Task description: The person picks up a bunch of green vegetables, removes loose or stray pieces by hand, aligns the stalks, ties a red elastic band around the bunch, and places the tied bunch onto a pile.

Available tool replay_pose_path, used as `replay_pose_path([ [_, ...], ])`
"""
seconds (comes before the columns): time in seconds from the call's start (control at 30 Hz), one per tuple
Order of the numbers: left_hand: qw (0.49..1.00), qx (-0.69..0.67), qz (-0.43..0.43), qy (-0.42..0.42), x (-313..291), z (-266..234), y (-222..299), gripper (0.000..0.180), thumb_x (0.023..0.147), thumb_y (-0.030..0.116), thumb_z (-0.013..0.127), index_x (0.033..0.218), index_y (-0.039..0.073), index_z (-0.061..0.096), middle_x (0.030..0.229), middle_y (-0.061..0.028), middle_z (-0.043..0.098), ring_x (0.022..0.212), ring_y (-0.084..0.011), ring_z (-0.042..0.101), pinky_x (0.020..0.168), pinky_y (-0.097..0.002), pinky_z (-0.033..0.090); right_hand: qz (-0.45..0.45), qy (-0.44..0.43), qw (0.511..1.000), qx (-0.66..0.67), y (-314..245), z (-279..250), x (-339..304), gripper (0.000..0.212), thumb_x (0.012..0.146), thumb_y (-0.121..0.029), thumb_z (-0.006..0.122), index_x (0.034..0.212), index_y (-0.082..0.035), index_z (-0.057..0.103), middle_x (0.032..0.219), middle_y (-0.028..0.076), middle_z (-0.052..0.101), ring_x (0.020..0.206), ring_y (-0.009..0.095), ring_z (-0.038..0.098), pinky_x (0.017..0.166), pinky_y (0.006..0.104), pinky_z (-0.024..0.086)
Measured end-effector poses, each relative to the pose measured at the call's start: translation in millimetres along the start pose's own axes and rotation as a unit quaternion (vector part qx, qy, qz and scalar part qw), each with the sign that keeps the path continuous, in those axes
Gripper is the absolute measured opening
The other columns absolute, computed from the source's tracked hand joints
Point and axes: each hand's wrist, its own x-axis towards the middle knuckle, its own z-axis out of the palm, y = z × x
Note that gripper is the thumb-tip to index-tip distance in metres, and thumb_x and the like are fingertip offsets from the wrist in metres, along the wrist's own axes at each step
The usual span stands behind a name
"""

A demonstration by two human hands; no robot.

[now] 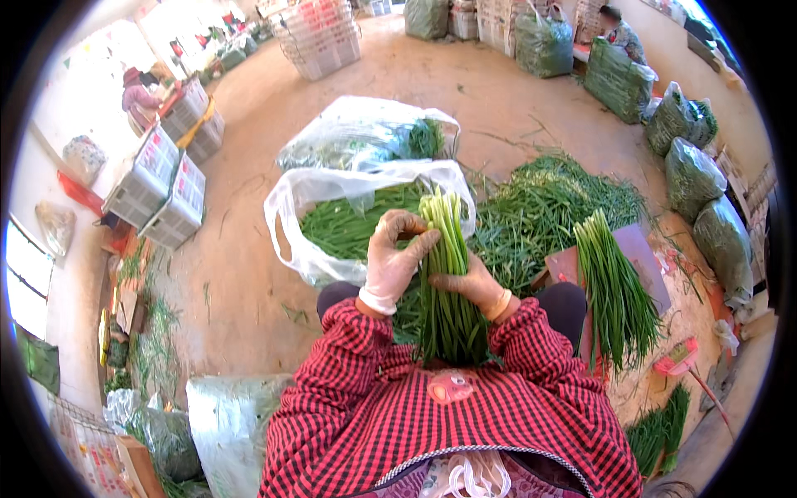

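Note:
A thick bunch of garlic chives (448, 311) stands upright before my chest, pale stem ends up and dark green leaves hanging to my lap. My right hand (475, 286), gloved, is wrapped round its middle. Higher up, my gloved left hand (398, 253) has its thumb and fingers pinched at the left edge of the pale stems; whether a single stalk is between them I cannot make out. Just beyond my hands, an open white plastic bag (286, 203) holds more green chives. Another bunch of chives (610, 286) lies on a board at my right.
A heap of loose leaves (556, 199) covers the floor ahead right. Behind the open bag sits a filled clear bag (357, 129). Stacked crates (158, 183) stand left, and stuffed bags (697, 178) line the right wall. Two people work farther off. A pink dustpan (679, 355) lies at right.

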Motion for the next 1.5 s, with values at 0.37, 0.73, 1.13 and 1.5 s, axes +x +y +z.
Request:
replay_pose_path([
  [0.37, 0.964, -0.225, -0.133, 0.055, 2, 26, 10, 0.056, 0.085, 0.011, 0.076, 0.135, 0.0, 0.054, 0.12, -0.0092, 0.066, 0.11, -0.0175, 0.063, 0.096, -0.0317, 0.05, 0.002, 0.08, 0.95, -0.303, -10, 21, -9, 0.093, 0.074, -0.045, 0.083, 0.143, 0.0, 0.038, 0.121, 0.021, 0.064, 0.112, 0.035, 0.065, 0.097, 0.04, 0.05],
  [0.73, 0.823, -0.477, -0.237, -0.197, -7, 7, 11, 0.07, 0.079, 0.015, 0.074, 0.142, 0.001, 0.046, 0.106, -0.0072, 0.066, 0.097, -0.0186, 0.066, 0.089, -0.0317, 0.054, -0.308, 0.134, 0.776, -0.534, -121, 24, 5, 0.058, 0.079, -0.048, 0.079, 0.122, -0.011, 0.068, 0.111, 0.012, 0.072, 0.118, 0.032, 0.062, 0.099, 0.0444, 0.049],
  [1.13, 0.893, -0.336, -0.175, -0.243, -13, 20, 44, 0.072, 0.077, 0.02, 0.084, 0.138, 0.0, 0.052, 0.14, -0.009, 0.054, 0.13, -0.023, 0.05, 0.109, -0.0374, 0.041, -0.349, -0.096, 0.828, -0.428, -111, 16, -4, 0.066, 0.078, -0.036, 0.08, 0.132, -0.004, 0.06, 0.116, 0.017, 0.069, 0.112, 0.036, 0.065, 0.106, 0.0497, 0.045],
  [1.5, 0.963, -0.222, -0.107, -0.111, 29, 28, 80, 0.053, 0.084, 0.008, 0.076, 0.133, -0.001, 0.058, 0.101, -0.0001, 0.064, 0.088, -0.0101, 0.06, 0.083, -0.0228, 0.05, -0.31, 0.142, 0.852, -0.396, -97, 1, 2, 0.138, 0.065, -0.052, 0.089, 0.155, 0.007, 0.002, 0.154, 0.034, 0.025, 0.144, 0.045, 0.029, 0.119, 0.0456, 0.025],
])
